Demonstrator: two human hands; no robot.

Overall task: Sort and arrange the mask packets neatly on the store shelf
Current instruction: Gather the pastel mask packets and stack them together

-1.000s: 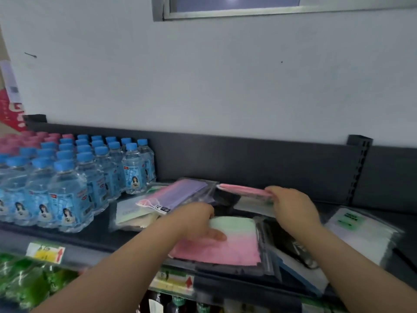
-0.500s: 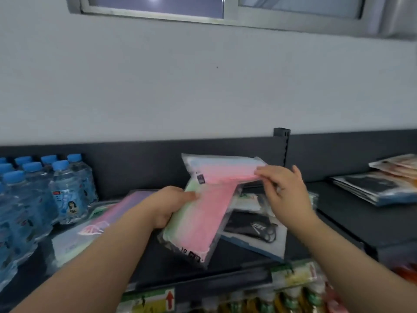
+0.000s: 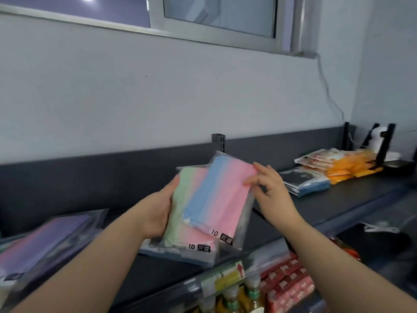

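At frame centre, above the shelf (image 3: pixel 338 199), my left hand (image 3: pixel 158 213) is curling round the green-pink packet (image 3: pixel 180 222) with the blue-pink packet (image 3: pixel 216 195) fanned askew on top. My right hand (image 3: pixel 273 190) is pinching the top one's upper corner. I judge the slick plastic could slide apart if either grip loosens.

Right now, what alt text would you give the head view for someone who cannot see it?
A left hand grips a green-and-pink packet of masks above a dark shelf while the right hand pinches the blue-and-pink packet overlapping it. Purple packets lie at left, orange packets at far right.
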